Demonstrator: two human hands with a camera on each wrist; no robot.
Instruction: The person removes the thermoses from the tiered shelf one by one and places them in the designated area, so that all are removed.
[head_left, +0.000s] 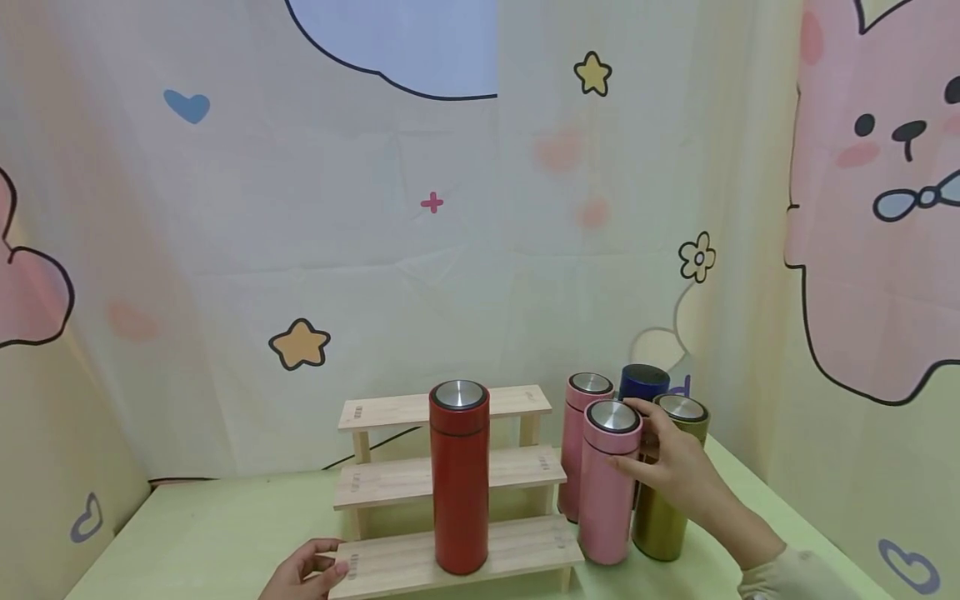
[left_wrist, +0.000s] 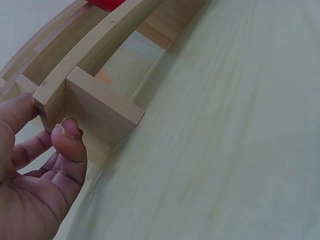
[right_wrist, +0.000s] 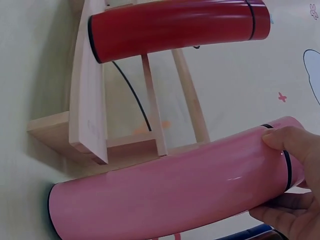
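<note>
My right hand (head_left: 678,467) grips a pink thermos bottle (head_left: 606,508) near its silver-topped lid, thumb on the near side. The bottle stands upright beside the right end of a three-step wooden display stand (head_left: 397,558). In the right wrist view the fingers of that hand curl behind the pink bottle's lid end. At the stand's other end, my left hand (head_left: 306,571) holds the left tip of the lowest step, fingers and thumb about the board's end (left_wrist: 50,95). A red thermos bottle (head_left: 460,492) stands upright on that lowest step, right of its left end.
Behind the gripped bottle stand a second pink bottle (head_left: 573,450), a dark blue one (head_left: 643,382) and an olive-gold one (head_left: 662,533), close together. A patterned cloth backdrop (head_left: 337,208) rises behind the pale green tabletop (head_left: 202,533). A dark cord (right_wrist: 132,92) runs behind the stand.
</note>
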